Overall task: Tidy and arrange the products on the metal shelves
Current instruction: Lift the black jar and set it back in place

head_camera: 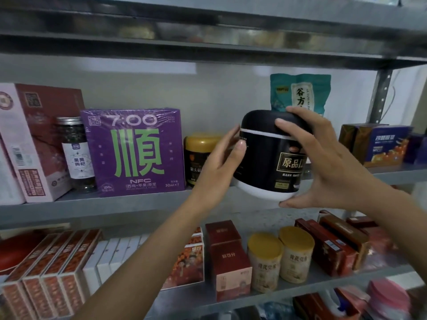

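A big black jar with a black lid, a white base and a gold label is tilted at the front edge of the middle metal shelf. My right hand grips it, fingers over the lid and thumb under its base. My left hand touches the jar's left side with straight fingers. A smaller dark jar with a gold lid stands just left of it, partly behind my left hand. A teal pouch stands behind the black jar.
Left on the same shelf are a purple box, a glass jar with a silver lid and a red-and-pink carton. Blue and brown boxes stand at right. The shelf below holds red boxes and two yellow-lidded tubs.
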Available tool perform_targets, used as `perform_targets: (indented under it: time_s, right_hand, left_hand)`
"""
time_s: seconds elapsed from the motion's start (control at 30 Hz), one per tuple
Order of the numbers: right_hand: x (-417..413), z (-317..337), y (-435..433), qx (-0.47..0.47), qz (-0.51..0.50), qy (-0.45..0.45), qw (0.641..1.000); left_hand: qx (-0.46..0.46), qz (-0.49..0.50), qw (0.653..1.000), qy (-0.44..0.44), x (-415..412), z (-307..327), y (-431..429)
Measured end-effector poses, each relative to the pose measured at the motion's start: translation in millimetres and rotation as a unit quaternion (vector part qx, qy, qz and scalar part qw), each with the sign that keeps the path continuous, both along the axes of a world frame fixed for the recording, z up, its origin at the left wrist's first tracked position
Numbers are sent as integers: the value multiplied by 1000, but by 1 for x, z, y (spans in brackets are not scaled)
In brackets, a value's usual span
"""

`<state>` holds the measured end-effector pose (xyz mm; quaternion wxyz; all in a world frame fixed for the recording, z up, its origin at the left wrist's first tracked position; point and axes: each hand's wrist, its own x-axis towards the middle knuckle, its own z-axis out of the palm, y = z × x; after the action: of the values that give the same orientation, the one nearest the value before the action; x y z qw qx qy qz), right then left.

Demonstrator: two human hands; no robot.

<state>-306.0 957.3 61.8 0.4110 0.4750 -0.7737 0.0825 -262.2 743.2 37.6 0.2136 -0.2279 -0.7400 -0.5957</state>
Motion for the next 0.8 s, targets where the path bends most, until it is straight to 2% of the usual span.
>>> perform_targets:
  time_s: [0.13, 0.2, 0.3, 0.47, 0.63, 0.73, 0.8]
  right_hand:
    - [22, 3, 5, 8, 25, -74, 997]
    - [27, 1, 3, -5, 53, -111, 992]
    - [29, -8, -4, -22, 75, -115, 990]
    - [29, -25, -9, -95, 117, -150, 977]
    - [16, -54, 1, -123, 113, -231, 958]
    - [12, -62, 4, -144, 139, -292, 935]
    - [13, -62, 2, -150, 154, -290, 933]
  left_hand:
    - [132, -74, 982, -116, -3, -7, 20]
    - [208, -113, 956, -176, -4, -14, 25]
    - [282, -143, 916, -249, -5, -24, 27]
    - [332, -188, 871, -311, -3, -34, 26]
    - [336, -202, 867, -308, 1, -36, 19]
    - [332, -220, 866, -302, 1, -37, 17]
    - [340, -237, 859, -301, 1, -39, 17]
